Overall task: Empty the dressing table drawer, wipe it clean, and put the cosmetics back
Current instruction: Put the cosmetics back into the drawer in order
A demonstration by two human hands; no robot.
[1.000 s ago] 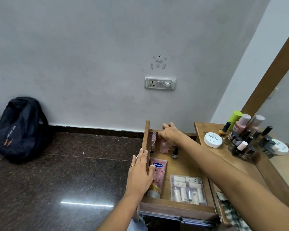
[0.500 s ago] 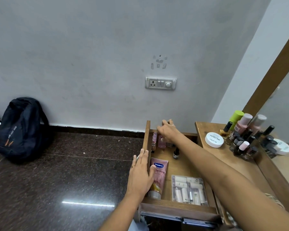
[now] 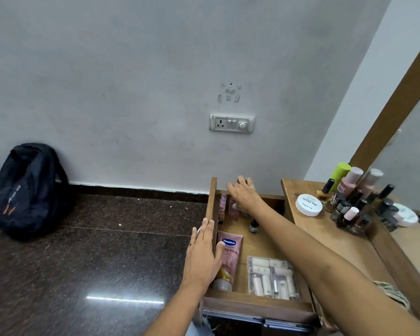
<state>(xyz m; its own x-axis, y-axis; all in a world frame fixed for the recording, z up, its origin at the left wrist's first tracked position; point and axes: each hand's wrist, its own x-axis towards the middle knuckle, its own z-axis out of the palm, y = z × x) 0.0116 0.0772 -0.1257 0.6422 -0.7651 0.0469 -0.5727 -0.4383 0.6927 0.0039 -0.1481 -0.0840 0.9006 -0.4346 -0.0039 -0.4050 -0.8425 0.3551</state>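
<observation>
The drawer [image 3: 252, 309] stood pulled out beside the dressing table [image 3: 344, 246], with part of its wooden floor showing.

Contents:
- A pink Vaseline tube [image 3: 231, 253] lay along the left wall, cap toward the front.
- A clear case [image 3: 272, 277] of small white bottles lay in the front right corner.
- A small dark bottle [image 3: 253, 225] stood upright near the middle.
- Slim pink tubes [image 3: 222, 206] stood in the back left corner.

The left hand [image 3: 203, 258] pinched the left wall, with straight fingers outside and the thumb inside over the tube. The right hand [image 3: 244, 194] reached to the back wall with its fingers curled. Whether it held anything could not be told.

On the table top, a white jar [image 3: 309, 204] sat just beside a cluster of nail polish bottles [image 3: 349, 210] along the mirror [image 3: 412, 170]. Dark polished floor [image 3: 95, 258] ran from the drawer's left wall to a backpack [image 3: 27, 187] against the far wall.
</observation>
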